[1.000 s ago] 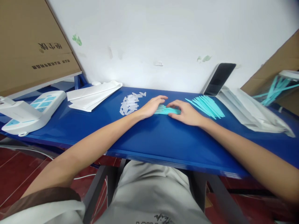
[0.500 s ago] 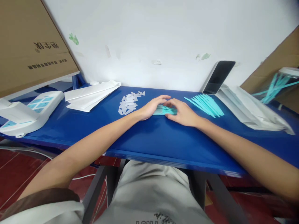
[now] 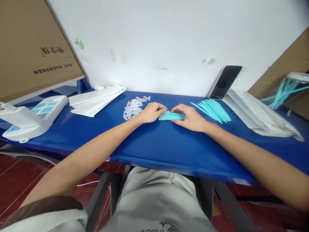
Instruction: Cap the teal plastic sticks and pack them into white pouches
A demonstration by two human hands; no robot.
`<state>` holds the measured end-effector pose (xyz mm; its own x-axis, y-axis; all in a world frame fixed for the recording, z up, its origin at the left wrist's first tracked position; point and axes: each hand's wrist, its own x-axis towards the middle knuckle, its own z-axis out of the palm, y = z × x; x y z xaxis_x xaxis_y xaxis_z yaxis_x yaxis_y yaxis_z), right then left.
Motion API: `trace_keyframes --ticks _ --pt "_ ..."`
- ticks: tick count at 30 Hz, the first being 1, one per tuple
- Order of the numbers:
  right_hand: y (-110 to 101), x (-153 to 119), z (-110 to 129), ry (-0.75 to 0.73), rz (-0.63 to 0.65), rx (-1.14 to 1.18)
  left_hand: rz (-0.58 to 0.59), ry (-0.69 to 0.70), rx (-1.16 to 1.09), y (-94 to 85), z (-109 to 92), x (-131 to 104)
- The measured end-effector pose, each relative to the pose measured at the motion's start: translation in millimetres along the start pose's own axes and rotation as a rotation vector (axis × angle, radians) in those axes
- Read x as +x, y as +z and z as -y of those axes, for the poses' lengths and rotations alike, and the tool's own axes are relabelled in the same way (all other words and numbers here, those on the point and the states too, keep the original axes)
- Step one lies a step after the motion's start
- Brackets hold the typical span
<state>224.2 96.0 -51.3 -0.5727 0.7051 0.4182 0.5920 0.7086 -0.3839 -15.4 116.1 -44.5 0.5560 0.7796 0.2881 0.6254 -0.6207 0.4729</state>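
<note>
At the middle of the blue table lies a bundle of slim turquoise sticks [image 3: 177, 116], with pale translucent caps [image 3: 163, 116] at its left end. My right hand [image 3: 191, 118] grips the turquoise end, thumb along the near side and fingers over the far side. At the capped end is my left hand [image 3: 151, 112], its fingers curled together and the thumb against them; what it pinches, if anything, is hidden. Left of it, a heap of loose translucent caps [image 3: 132, 108] lies spread out. More turquoise sticks [image 3: 212, 110] lie fanned out beyond my right hand.
A white device with blue panels [image 3: 36, 117] and folded white packaging [image 3: 96, 100] occupy the left. To the right are a leaning phone [image 3: 225, 82], white plastic bags [image 3: 260, 116] and a clear tub of turquoise sticks [image 3: 282, 91]. A cardboard box [image 3: 36, 32] stands at the left back.
My left hand has drawn back leftward from over the bundle, and its fingers have curled in. My right hand keeps its grip on the sticks. The view has shifted slightly.
</note>
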Motion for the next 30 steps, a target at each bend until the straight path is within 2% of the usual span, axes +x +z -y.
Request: trace_keyframes --ticks 7,15,30 --pt "-0.8 -0.6 1.5 -0.001 0.019 -0.033 0.012 0.071 0.041 2.3 -1.8 2.6" --pt "0.0 -1.2 1.3 -0.005 0.020 -0.060 0.013 -0.042 -0.056 -0.8 1.2 2.6" --pt "0.9 -2.1 -1.0 -0.048 0.034 -0.077 0.038 0.029 -0.016 -1.9 5.7 3.9"
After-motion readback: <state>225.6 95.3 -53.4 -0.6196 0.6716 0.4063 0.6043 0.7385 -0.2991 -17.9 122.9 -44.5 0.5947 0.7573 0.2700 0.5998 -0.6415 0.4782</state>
